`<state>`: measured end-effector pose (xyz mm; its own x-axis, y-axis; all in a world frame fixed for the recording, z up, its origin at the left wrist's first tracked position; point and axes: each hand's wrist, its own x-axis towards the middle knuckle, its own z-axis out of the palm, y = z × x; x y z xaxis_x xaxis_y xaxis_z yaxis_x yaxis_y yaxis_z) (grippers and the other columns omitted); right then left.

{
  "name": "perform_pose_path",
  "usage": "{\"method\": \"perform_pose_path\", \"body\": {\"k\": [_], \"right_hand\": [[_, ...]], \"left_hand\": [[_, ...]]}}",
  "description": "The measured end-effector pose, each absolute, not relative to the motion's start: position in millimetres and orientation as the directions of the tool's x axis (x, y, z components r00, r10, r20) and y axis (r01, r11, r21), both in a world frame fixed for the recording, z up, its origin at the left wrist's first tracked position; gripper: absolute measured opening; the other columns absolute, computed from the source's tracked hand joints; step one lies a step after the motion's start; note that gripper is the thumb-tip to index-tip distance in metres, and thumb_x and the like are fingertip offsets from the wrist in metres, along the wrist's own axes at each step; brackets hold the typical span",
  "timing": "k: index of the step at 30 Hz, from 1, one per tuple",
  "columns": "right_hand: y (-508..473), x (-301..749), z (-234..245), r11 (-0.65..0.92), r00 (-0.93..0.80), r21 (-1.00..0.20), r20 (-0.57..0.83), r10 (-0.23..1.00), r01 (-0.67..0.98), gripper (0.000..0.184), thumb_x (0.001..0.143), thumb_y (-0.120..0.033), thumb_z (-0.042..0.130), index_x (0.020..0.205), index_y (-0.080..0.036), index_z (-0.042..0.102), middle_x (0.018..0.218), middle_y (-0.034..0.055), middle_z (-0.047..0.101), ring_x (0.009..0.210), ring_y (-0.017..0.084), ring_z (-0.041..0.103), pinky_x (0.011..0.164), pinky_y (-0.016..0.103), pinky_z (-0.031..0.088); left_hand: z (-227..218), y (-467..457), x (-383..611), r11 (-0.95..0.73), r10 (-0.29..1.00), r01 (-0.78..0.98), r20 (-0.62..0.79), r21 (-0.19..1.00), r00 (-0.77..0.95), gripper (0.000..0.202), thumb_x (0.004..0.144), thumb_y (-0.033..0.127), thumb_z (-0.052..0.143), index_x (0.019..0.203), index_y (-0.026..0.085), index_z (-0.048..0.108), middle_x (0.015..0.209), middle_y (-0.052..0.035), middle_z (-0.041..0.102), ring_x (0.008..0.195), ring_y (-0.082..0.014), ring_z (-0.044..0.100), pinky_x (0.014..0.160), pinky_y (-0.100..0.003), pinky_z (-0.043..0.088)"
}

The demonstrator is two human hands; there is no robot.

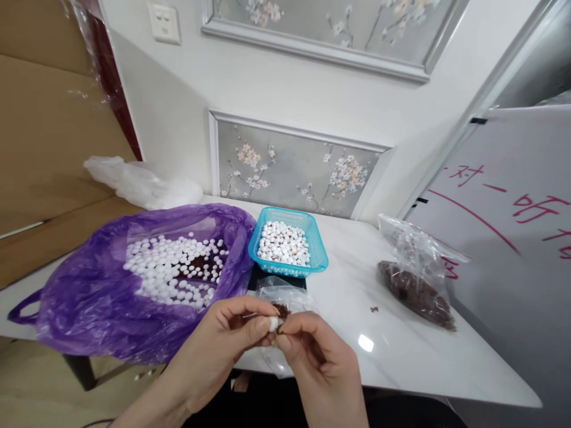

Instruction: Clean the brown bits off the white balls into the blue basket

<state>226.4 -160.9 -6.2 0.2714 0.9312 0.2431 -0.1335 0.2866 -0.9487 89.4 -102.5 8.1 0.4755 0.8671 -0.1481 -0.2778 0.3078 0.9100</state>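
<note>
My left hand [236,336] pinches a small white round piece [272,324] between thumb and fingers at the table's near edge. My right hand [312,345] is closed beside it, its fingertips touching the same piece, with a bit of dark brown shell [282,310] just above. To the left lies an open purple plastic bag [89,297] full of white round pieces [172,270] mixed with some brown ones. Behind the hands a turquoise basket [320,255] holds several peeled white pieces.
A small clear bag [285,294] lies under the hands on the white table [401,345]. A clear bag of dark brown husks [417,288] sits at the right, by a whiteboard with red writing [513,238]. A brown crumb [373,309] lies loose. Crumpled white plastic [138,181] sits at the back left.
</note>
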Motion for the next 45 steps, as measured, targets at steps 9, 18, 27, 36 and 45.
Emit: {"method": "perform_pose_path", "body": {"k": [9,18,27,36,45], "right_hand": [[-160,225,-5,0.268,0.292,-0.959,0.232,0.928,-0.089,0.005,0.08,-0.022,0.068,0.075,-0.021,0.066,0.07,-0.001,0.063,0.064,0.014,0.056,0.057,0.021,0.046],[-159,223,-6,0.23,0.309,-0.965,0.181,0.933,-0.127,0.01,0.076,-0.025,0.071,0.072,-0.022,0.063,0.067,-0.0043,0.057,0.061,0.012,0.05,0.056,0.019,0.042],[-157,226,-7,0.176,0.243,-0.952,0.114,0.963,-0.249,0.017,0.073,-0.028,0.076,0.071,-0.021,0.06,0.065,-0.0048,0.055,0.058,0.011,0.046,0.053,0.019,0.04],[-150,222,-5,0.155,0.267,-0.956,0.086,0.96,-0.25,0.02,0.072,-0.029,0.076,0.071,-0.019,0.059,0.065,-0.0042,0.056,0.058,0.011,0.051,0.056,0.02,0.042],[-161,250,-5,0.21,0.437,-0.975,0.22,0.872,0.072,0.02,0.088,-0.04,0.06,0.085,-0.021,0.065,0.061,-0.0021,0.059,0.061,0.014,0.054,0.061,0.023,0.046]], "left_hand": [[5,-102,85,0.147,0.888,-0.218,-0.032,0.965,0.459,0.006,0.075,0.028,0.077,0.078,0.024,0.079,0.089,-0.0018,0.069,0.081,-0.0151,0.059,0.074,-0.022,0.048],[11,-106,88,0.066,0.904,-0.23,0.04,0.971,0.426,0.002,0.072,0.025,0.078,0.073,0.025,0.08,0.082,-0.0024,0.069,0.08,-0.0162,0.062,0.075,-0.023,0.049],[9,-107,85,0.031,0.886,-0.179,0.056,0.983,0.46,0.003,0.074,0.026,0.077,0.073,0.027,0.08,0.082,-0.0012,0.069,0.078,-0.015,0.061,0.073,-0.022,0.049],[2,-105,89,0.068,0.918,-0.176,0.007,0.982,0.396,0.005,0.072,0.028,0.079,0.075,0.024,0.08,0.084,-0.0022,0.069,0.081,-0.016,0.061,0.074,-0.022,0.049],[5,-106,88,0.342,0.898,-0.402,-0.17,0.849,0.405,0.017,0.071,0.033,0.081,0.082,0.02,0.079,0.078,-0.0021,0.074,0.074,-0.0112,0.064,0.077,-0.019,0.052]]}}
